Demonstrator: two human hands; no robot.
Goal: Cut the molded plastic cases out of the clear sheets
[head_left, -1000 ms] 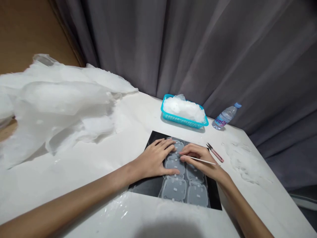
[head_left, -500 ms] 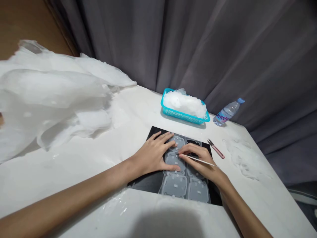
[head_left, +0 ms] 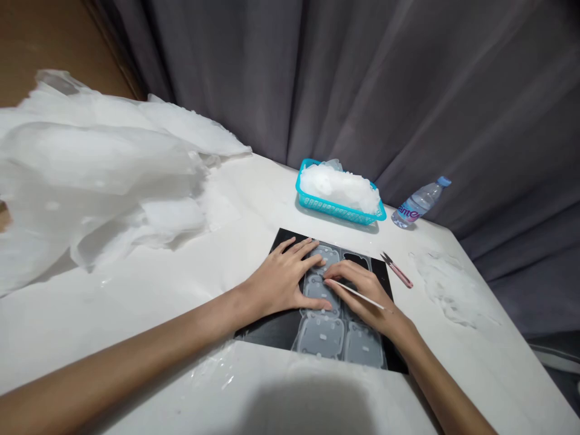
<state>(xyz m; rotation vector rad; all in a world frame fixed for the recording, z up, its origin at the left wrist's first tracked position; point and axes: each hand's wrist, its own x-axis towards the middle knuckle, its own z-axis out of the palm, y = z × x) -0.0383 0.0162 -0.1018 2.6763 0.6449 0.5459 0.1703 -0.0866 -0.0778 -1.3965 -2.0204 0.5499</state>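
Observation:
A translucent sheet of several rounded die-cut pieces (head_left: 333, 332) lies on a black mat (head_left: 272, 329) on the white table. My left hand (head_left: 283, 281) rests flat on the sheet's upper left, fingers spread and pressing it down. My right hand (head_left: 362, 290) pinches a thin white stick (head_left: 362, 296), whose tip touches a piece near the sheet's top. One cell at the top right of the sheet shows bare black mat.
A turquoise basket (head_left: 338, 208) heaped with white scraps stands behind the mat. A water bottle (head_left: 419, 205) lies at the back right. Pink-handled snips (head_left: 396, 270) lie right of the mat, with film scraps (head_left: 453, 290) beyond. A big pile of white sheets (head_left: 99, 175) fills the left.
Both hands stay on the sheet. The right hand and its stick have shifted slightly toward the left hand. The view has tilted a little.

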